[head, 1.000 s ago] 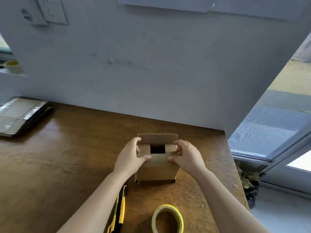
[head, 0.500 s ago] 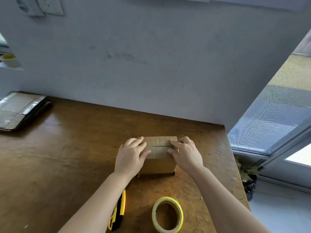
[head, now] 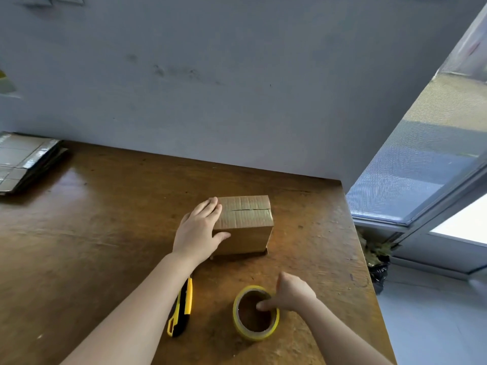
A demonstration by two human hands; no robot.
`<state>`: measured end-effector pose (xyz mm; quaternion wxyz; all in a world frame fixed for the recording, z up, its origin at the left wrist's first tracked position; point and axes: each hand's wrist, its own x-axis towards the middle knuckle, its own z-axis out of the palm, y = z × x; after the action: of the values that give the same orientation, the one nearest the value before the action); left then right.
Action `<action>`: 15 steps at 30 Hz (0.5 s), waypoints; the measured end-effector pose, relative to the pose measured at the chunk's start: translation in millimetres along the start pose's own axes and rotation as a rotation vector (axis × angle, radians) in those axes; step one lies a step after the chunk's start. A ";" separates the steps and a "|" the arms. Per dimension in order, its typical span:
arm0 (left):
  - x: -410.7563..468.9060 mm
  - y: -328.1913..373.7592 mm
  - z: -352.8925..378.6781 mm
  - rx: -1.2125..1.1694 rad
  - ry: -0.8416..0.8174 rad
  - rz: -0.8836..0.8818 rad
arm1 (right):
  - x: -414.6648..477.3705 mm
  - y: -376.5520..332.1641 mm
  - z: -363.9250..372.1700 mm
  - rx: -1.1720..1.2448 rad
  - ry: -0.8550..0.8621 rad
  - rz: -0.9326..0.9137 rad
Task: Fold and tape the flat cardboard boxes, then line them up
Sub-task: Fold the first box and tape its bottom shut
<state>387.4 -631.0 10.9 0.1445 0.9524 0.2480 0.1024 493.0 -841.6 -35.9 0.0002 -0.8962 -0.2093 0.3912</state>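
Resting on box (head: 246, 234), left hand (head: 196, 233); right hand (head: 295, 293) pinches tape roll (head: 253, 336).

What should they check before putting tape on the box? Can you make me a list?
1. Top flaps of the box folded down, with only a thin seam showing: ok.
2. Left hand lies against the box to steady it: ok.
3. Right hand has a firm hold on the tape roll: cannot tell. One finger pokes into its hole.
4. Loose end of the tape found: cannot tell.
5. Knife close by on the table, beside the left forearm: ok.
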 end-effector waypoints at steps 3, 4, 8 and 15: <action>-0.1 -0.1 0.5 -0.011 -0.004 -0.008 | -1.0 0.6 9.0 -0.030 0.010 -0.016; -0.1 -0.6 0.8 -0.017 -0.006 -0.010 | -2.8 -1.0 8.0 -0.022 0.059 -0.032; 0.3 -1.0 0.1 -0.059 -0.011 -0.012 | -14.0 -14.4 -24.2 0.114 0.219 -0.285; -0.6 -6.7 -4.2 -0.137 -0.022 0.038 | -48.1 -58.5 -112.6 0.593 0.207 -0.730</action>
<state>382.7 -624.7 12.6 0.2101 0.9459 0.2207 0.1112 520.9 -787.8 85.6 0.4139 -0.7597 -0.3885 0.3170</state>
